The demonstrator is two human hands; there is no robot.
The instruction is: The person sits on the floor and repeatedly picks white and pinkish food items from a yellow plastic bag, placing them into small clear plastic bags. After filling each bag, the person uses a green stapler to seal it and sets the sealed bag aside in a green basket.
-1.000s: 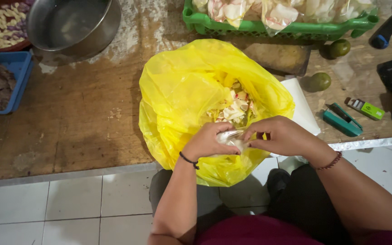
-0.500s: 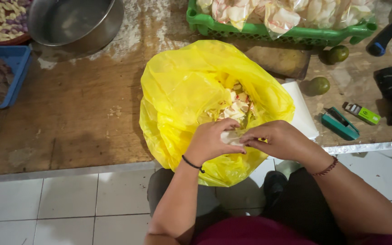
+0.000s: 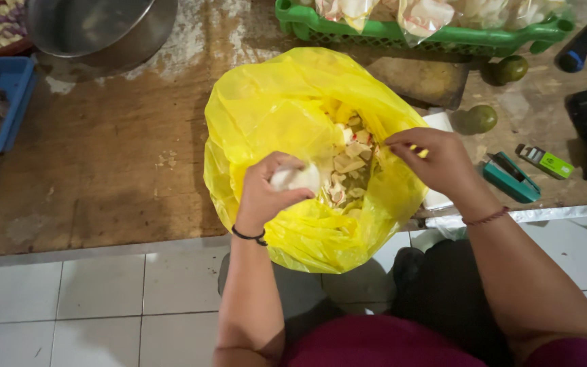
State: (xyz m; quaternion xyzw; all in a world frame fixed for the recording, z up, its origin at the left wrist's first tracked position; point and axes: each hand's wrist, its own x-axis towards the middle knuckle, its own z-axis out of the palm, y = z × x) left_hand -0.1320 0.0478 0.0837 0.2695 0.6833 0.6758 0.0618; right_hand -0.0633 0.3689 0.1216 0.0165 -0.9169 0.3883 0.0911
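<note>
The left hand (image 3: 266,194) curls around a pale, round peeled bulb (image 3: 295,179), fingers and thumb pressed about it so that only its whitish top shows between them. It is held over the near side of the open yellow plastic bag (image 3: 287,115), which hangs over the near edge of the wooden table (image 3: 117,170). The right hand (image 3: 436,160) hovers above the bag's right rim, apart from the bulb, with fingertips drawn together as if pinching something small; what it pinches, if anything, is too small to tell. Between the two hands, inside the bag, lies a heap of pale peelings (image 3: 351,163) with a few reddish bits.

At the table's far edge stands a green crate (image 3: 416,37) of bagged goods, with a metal bowl (image 3: 96,27) toward the far left corner and a blue tray (image 3: 8,88) at the left edge. Two green limes (image 3: 482,117) lie right of the bag, and nearer the front edge a teal cutter (image 3: 509,178) and a green lighter (image 3: 546,162).
</note>
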